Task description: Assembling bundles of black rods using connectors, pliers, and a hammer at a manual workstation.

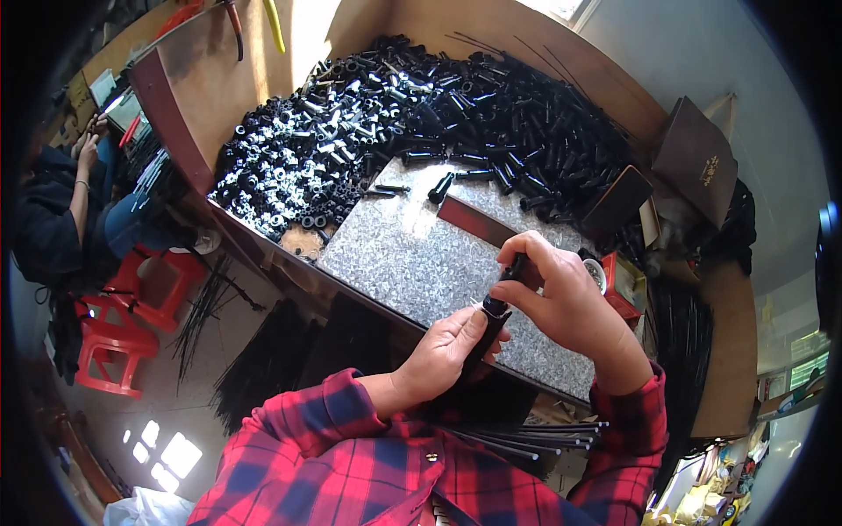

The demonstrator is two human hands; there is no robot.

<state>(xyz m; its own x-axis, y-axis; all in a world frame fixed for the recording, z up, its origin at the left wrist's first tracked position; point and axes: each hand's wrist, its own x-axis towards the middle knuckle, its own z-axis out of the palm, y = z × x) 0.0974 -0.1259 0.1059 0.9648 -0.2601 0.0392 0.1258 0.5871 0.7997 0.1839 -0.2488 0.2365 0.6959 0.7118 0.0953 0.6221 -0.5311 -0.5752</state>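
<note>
Black plastic rod point(491, 326): gripped by left hand point(438, 355) and right hand point(561, 294) at bench point(412, 263) front edge; bare grey sheet ahead.

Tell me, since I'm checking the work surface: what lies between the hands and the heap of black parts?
In the head view, mostly bare speckled metal sheet, with a dark reddish strip lying across it.

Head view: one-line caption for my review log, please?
Both hands, left and right, grip a short black plastic rod over a grey speckled worktop.

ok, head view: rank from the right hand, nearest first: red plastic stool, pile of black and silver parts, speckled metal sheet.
1. speckled metal sheet, right under the right hand.
2. pile of black and silver parts, up-left on the bench.
3. red plastic stool, far left on the floor.
</note>
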